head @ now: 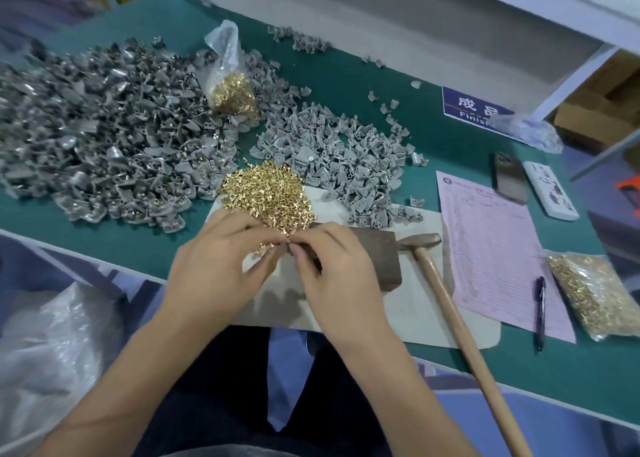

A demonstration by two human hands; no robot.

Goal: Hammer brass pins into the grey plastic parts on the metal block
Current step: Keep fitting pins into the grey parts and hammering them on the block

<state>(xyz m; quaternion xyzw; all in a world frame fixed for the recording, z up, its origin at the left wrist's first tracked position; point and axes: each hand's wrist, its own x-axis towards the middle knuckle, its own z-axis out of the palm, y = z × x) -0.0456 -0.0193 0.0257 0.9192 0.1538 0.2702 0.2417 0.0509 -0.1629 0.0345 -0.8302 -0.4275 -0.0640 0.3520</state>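
Head view looked down on a green bench [346, 86]. Both hands met over the near-left end of the metal block [375, 254], fingertips together. Left hand [214, 266] had its fingers curled, thumb and forefinger pinching something small; right hand [332, 269] likewise curled, pinching at the same spot. What lay between the fingertips was too blurred to name. Loose brass pins [268, 195] were heaped just beyond the hands, touching the block's far edge. Grey plastic parts [332, 152] lay piled behind the pins, a larger darker heap [97, 124] to the left. Hammer [446, 294] rested untouched beside the block, head against its right end.
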